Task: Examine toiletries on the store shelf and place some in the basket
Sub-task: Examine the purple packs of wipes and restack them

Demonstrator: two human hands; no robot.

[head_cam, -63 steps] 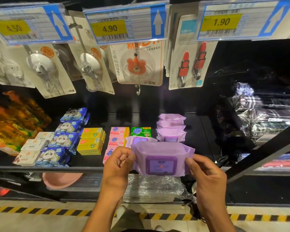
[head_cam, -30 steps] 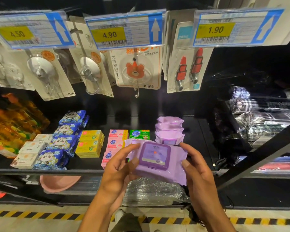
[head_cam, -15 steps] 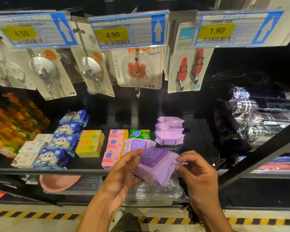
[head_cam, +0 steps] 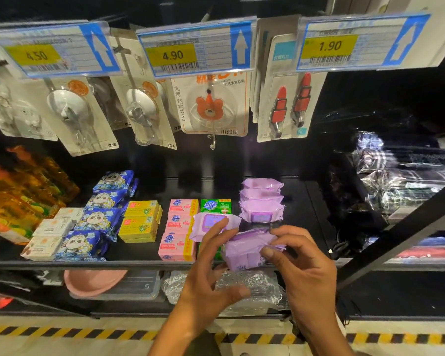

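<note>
Tipped over since half a second ago, the purple wet-wipes pack (head_cam: 247,250) now shows its folded back seam to the camera, and its hard lid, which faced the camera two seconds ago, is only a thin edge along the top. The right hand (head_cam: 301,273) holds it by the right end, pinched between thumb and curled fingers. The left hand (head_cam: 211,273) has let go of its earlier grip and is spread wide, its fingers straight. They lie along the pack's left edge, but blur hides whether they touch it.

The pack hangs in the air just in front of the shelf (head_cam: 139,263), level with its front lip. At twelve o'clock from the pack, farther back on the shelf, sits a row of three more purple packs (head_cam: 262,201). At ten o'clock another purple pack (head_cam: 208,222) lies lid up, partly behind the left fingers. At nine o'clock stand the pink soap boxes (head_cam: 177,242), with a green soap box (head_cam: 215,205) behind them. Farther toward nine come yellow soap boxes (head_cam: 140,222), blue panda-print packets (head_cam: 98,219) and white boxes (head_cam: 49,235).

At six o'clock, on the shelf below, lies crumpled clear plastic wrap (head_cam: 249,289). A pink basin (head_cam: 93,281) sits toward eight o'clock. Overhead, at twelve o'clock, hang a bear hook card (head_cam: 211,106) and a 4.90 price tag (head_cam: 194,48).
</note>
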